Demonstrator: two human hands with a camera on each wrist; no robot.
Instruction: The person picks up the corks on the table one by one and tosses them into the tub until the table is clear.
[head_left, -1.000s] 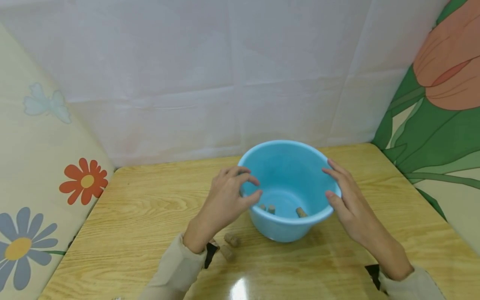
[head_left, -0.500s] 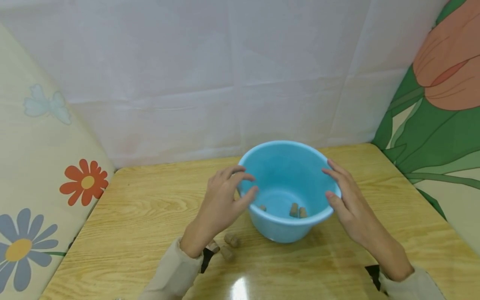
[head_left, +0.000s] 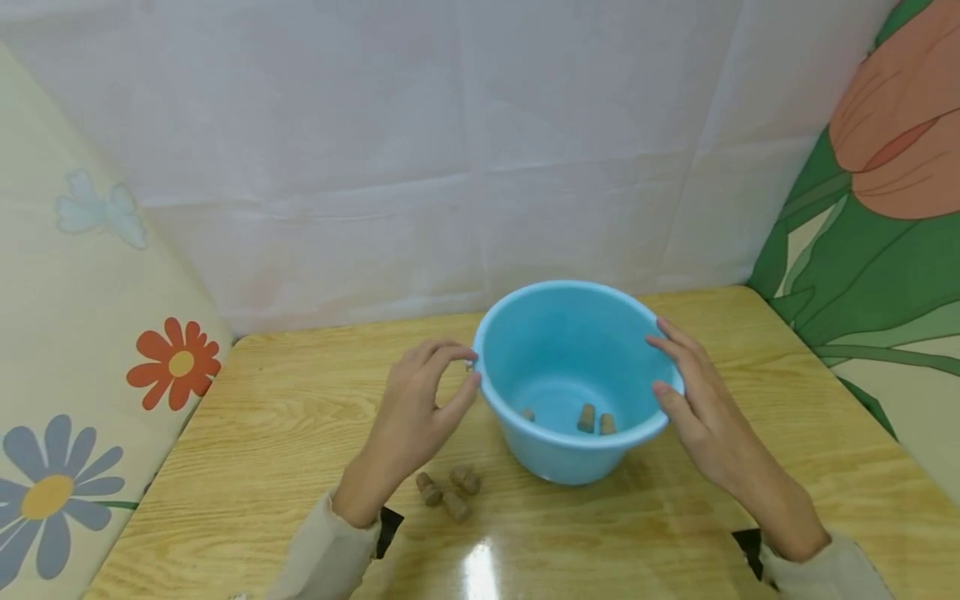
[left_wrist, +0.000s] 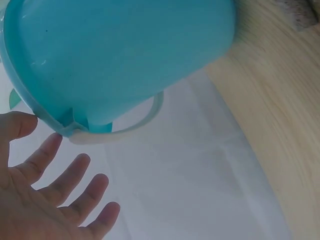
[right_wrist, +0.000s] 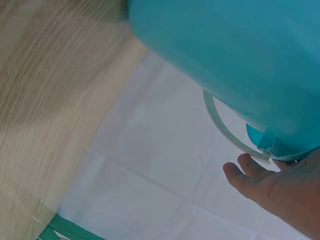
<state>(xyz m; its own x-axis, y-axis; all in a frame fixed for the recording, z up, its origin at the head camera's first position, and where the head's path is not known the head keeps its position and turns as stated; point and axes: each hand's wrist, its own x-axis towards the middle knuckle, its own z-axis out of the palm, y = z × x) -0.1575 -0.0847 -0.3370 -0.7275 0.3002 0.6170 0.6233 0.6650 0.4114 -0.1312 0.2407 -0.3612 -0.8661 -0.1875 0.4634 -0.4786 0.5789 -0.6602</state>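
A light blue bucket [head_left: 525, 446] stands on the wooden table in the head view, its mouth facing me. Several small brown corks lie inside, among them one cork [head_left: 587, 418] near the front wall. My right hand [head_left: 708, 425] grips the rim on the right, thumb and index finger reaching over its edge. At the opposite side, my left hand [head_left: 408, 417] has its thumb and index fingertips right at the rim; its other fingers spread loosely in the left wrist view. A pale bucket handle [left_wrist: 142, 122] hangs behind the bucket.
Three corks [head_left: 455, 506] lie on the table [head_left: 322, 408] in front of the bucket, beside the left wrist. A white cloth [head_left: 360, 158] covers the back, with flower-printed panels [head_left: 45, 292] at either side.
My left hand has drawn back leftward from over the bucket's mouth to the outside of its rim. Corks inside have shifted right. The right hand has stayed in place.
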